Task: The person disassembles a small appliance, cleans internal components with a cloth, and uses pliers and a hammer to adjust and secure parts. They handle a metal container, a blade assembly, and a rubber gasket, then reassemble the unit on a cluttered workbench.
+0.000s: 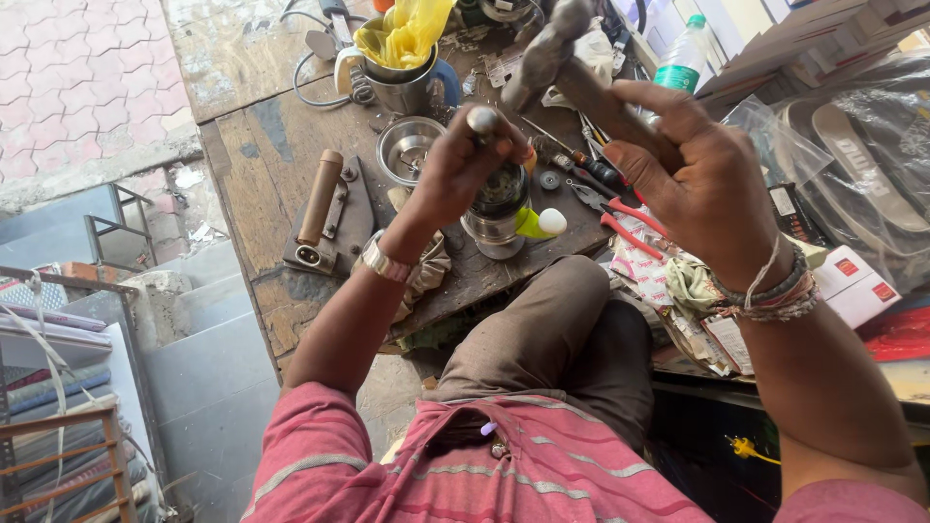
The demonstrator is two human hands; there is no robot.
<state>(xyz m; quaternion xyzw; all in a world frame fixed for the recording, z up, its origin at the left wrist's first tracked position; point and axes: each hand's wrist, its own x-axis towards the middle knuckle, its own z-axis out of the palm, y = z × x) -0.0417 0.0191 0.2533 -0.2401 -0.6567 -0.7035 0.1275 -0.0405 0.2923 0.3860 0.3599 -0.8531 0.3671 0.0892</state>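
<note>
Gripping hammer (542,58) — right hand (693,179) below.

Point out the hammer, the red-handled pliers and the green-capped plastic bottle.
hammer (554,50): head view, on its dark metal head, above the right hand's grip.
red-handled pliers (630,225): head view, on the red handles on the bench.
plastic bottle (684,56): head view, on its clear body under the cap.

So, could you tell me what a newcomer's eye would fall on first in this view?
Probably the hammer, raised in the right hand above the worn wooden workbench. Just left of it, the left hand pinches a metal rod upright on a small cylindrical metal part at the bench's near edge. Beyond that, a yellow plastic bag sticks out of a steel cup at the far end.
</note>
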